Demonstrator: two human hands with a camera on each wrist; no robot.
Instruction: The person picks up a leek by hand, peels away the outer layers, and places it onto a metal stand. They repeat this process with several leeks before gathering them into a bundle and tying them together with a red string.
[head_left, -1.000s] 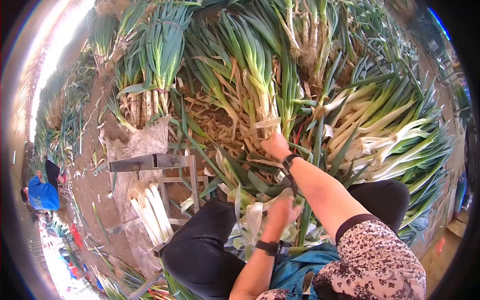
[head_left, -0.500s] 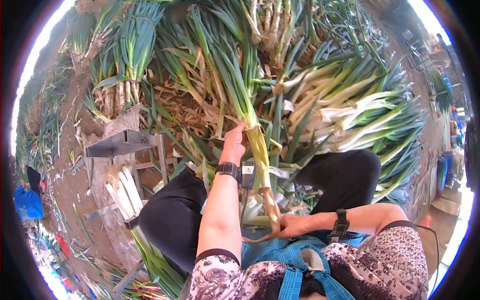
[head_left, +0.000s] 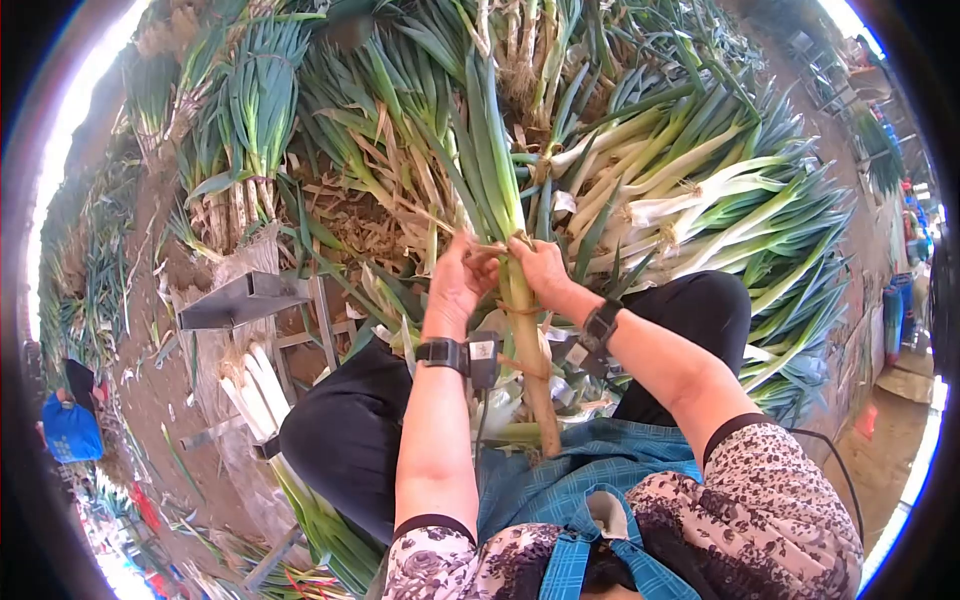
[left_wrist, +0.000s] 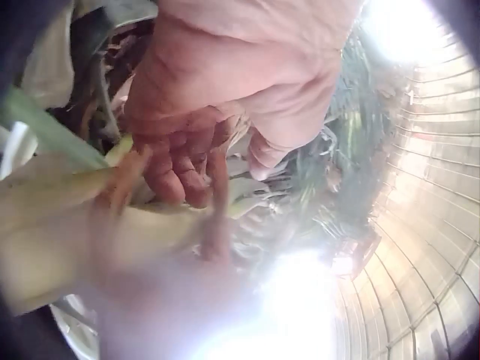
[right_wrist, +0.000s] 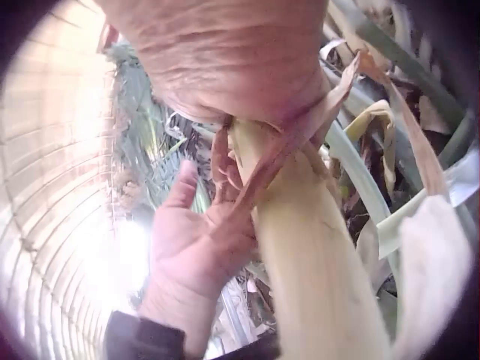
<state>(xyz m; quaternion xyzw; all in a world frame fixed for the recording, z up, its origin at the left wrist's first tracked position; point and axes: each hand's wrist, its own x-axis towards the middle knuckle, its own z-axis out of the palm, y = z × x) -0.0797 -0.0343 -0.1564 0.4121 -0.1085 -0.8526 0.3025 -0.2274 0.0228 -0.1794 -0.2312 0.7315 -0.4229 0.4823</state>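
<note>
A thick leek [head_left: 525,340] stands before the person, root end at the lap and green leaves [head_left: 492,160] pointing away. In the head view the right hand [head_left: 540,270] grips its upper stem just below the leaves. That hand wraps over the pale stem [right_wrist: 307,247] in the right wrist view, a brown dry strip of outer leaf [right_wrist: 296,139] crossing the stem beneath it. Beside the stem, the left hand [head_left: 462,282] has its palm turned up. Its curled fingers [left_wrist: 180,176] hold brown strips of dry leaf, thumb apart in the left wrist view.
Peeled white leeks [head_left: 262,385] lie across a metal stand [head_left: 245,298] at the left knee. A large pile of leeks [head_left: 690,205] spreads on the right. Tied bundles [head_left: 262,110] lie at the far left, with dry leaf scraps [head_left: 350,215] on the ground.
The right hand reached into the bundle, drew out the leek, held its root end, then moved up to the upper stem. The left hand took the upper stem, then shifted beside it to dry strips.
</note>
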